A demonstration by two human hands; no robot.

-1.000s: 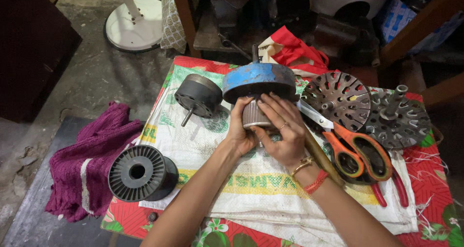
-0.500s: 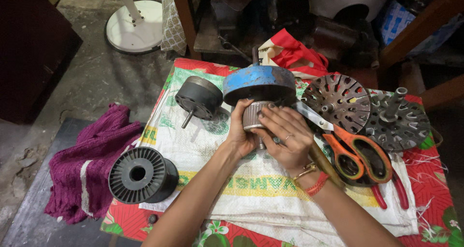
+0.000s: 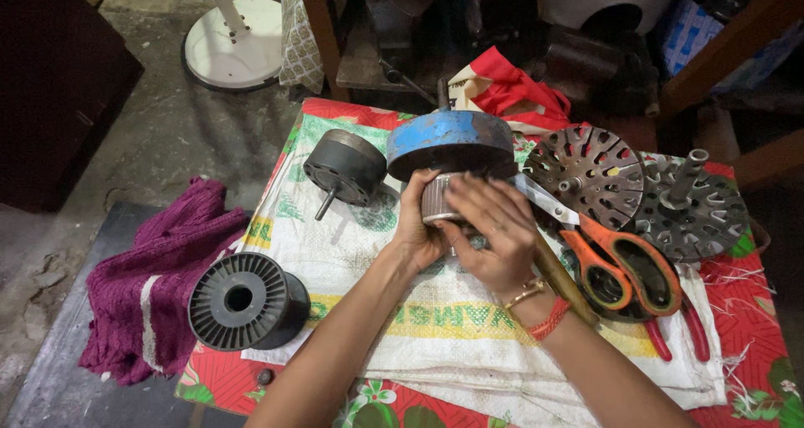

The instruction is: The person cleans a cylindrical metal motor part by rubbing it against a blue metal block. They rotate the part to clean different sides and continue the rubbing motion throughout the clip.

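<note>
Both the left hand (image 3: pixel 416 227) and right hand (image 3: pixel 494 231) grip the ribbed metal core (image 3: pixel 437 200) under the blue motor housing (image 3: pixel 450 141) near the table's (image 3: pixel 758 327) far edge, orange scissors (image 3: pixel 615 256) just right, a black spool (image 3: pixel 244 301) at the near-left corner

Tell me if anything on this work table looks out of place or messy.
The purple cloth hangs off the table's left edge, slumped toward the floor. The orange scissors lie on top of other tools beside the finned metal covers. Otherwise nothing looks spilled or broken; both hands grip the ribbed cylinder under the blue disc.
</note>
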